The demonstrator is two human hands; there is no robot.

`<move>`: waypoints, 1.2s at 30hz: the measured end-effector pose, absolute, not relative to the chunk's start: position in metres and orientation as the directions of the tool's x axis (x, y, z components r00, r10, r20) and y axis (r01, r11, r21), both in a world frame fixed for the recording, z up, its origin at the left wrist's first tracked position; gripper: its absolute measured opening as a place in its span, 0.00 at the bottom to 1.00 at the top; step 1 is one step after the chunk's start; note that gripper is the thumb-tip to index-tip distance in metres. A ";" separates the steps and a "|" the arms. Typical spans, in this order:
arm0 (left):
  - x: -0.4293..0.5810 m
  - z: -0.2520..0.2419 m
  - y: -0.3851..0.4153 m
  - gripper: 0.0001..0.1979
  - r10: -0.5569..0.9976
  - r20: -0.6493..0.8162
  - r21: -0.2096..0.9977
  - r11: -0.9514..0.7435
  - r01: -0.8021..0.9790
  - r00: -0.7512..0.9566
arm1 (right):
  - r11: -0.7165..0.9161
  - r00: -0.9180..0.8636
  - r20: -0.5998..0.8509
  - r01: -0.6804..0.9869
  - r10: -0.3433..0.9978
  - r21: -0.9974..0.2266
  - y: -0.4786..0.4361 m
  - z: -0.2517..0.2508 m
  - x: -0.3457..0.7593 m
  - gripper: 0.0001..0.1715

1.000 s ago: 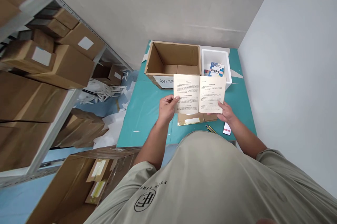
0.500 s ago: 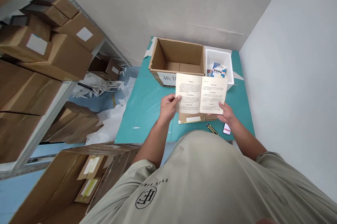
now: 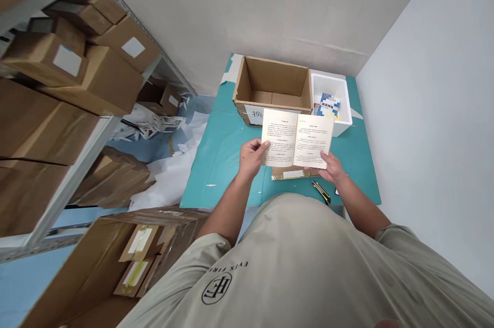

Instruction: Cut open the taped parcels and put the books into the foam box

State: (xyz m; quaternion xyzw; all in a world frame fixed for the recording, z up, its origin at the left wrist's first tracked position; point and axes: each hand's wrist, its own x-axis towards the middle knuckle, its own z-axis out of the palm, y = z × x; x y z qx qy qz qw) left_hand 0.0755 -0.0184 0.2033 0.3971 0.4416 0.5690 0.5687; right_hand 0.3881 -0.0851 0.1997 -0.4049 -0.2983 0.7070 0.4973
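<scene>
An open book (image 3: 296, 138) with printed pages is held up between my two hands, above the teal table (image 3: 216, 163). My left hand (image 3: 252, 157) grips its left edge, thumb on the page. At the lower right corner, my right hand (image 3: 331, 166) has its thumb on the page and its fingers behind. Under the book lies a flat cardboard box (image 3: 293, 174), partly hidden. Behind it stand an open, mostly bare-bottomed carton (image 3: 276, 81) and a white foam box (image 3: 345, 125) with a blue-and-white book (image 3: 328, 105) inside.
A yellow-black cutter (image 3: 321, 192) lies near the table's front edge; a phone is mostly hidden by my right hand. Shelves with cartons (image 3: 111, 78) stand at the left. A big open carton (image 3: 88, 261) with small boxes is at the lower left.
The view has shifted, so the table and boxes appear farther right. The open book stays in both hands, slightly narrower in view. My right hand now covers most of the phone.
</scene>
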 end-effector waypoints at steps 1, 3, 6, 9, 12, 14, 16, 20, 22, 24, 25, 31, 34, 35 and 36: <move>0.076 0.203 -0.022 0.34 1.000 0.004 0.959 -0.012 -0.282 -0.028 | -0.331 -0.167 -0.286 -0.465 0.944 -0.821 -0.085 0.196 0.383 0.32; 0.081 0.202 -0.031 0.41 0.984 0.163 0.957 -0.141 -0.254 0.068 | -0.343 -0.144 -0.312 -0.476 0.939 -0.810 -0.085 0.188 0.370 0.32; 0.094 0.197 -0.047 0.51 0.850 0.359 0.933 -0.328 -0.145 0.386 | -0.354 -0.120 -0.341 -0.500 0.932 -0.790 -0.084 0.176 0.349 0.31; 0.108 0.185 -0.057 0.47 0.809 0.340 0.901 -0.426 0.079 0.480 | -0.364 -0.144 -0.341 -0.523 0.929 -0.771 -0.082 0.170 0.335 0.28; 0.117 0.167 -0.061 0.54 0.946 0.262 0.947 -0.290 0.136 0.191 | -0.436 -0.239 -0.365 -0.503 0.900 -0.746 -0.085 0.168 0.332 0.25; 0.121 0.155 -0.063 0.56 0.988 0.127 0.991 -0.130 0.030 0.084 | -0.476 -0.297 -0.374 -0.478 0.878 -0.738 -0.091 0.166 0.334 0.26; 0.125 0.147 -0.063 0.50 0.995 0.009 0.999 -0.004 -0.053 0.097 | -0.481 -0.318 -0.369 -0.448 0.874 -0.753 -0.100 0.162 0.338 0.31; 0.134 0.143 -0.060 0.45 0.988 -0.077 0.988 0.094 -0.126 0.132 | -0.417 -0.208 -0.364 -0.377 0.908 -0.827 -0.095 0.159 0.369 0.44; 0.136 0.143 -0.056 0.49 0.982 -0.118 0.977 0.141 -0.158 0.150 | -0.339 -0.077 -0.335 -0.366 0.939 -0.867 -0.067 0.167 0.403 0.46; 0.135 0.144 -0.054 0.52 0.976 -0.160 0.971 0.182 -0.154 0.148 | -0.241 0.064 -0.278 -0.340 0.959 -0.909 -0.021 0.184 0.445 0.47; 0.135 0.144 -0.053 0.52 0.973 -0.182 0.970 0.201 -0.139 0.141 | -0.218 0.123 -0.267 -0.313 0.956 -0.924 0.007 0.193 0.467 0.45; 0.131 0.136 -0.066 0.49 0.939 -0.333 0.942 0.335 -0.012 0.083 | -0.434 0.388 -0.461 -0.159 0.798 -0.886 0.125 0.217 0.565 0.31; 0.130 0.127 -0.080 0.48 0.926 -0.371 0.929 0.371 0.010 0.074 | -0.536 0.468 -0.519 -0.110 0.715 -0.837 0.129 0.198 0.584 0.34; 0.130 0.124 -0.084 0.48 0.921 -0.383 0.924 0.382 0.016 0.069 | -0.548 0.466 -0.527 -0.103 0.711 -0.830 0.126 0.190 0.588 0.33; 0.129 0.120 -0.087 0.48 0.917 -0.395 0.919 0.394 0.022 0.063 | -0.557 0.456 -0.533 -0.096 0.712 -0.825 0.123 0.182 0.590 0.32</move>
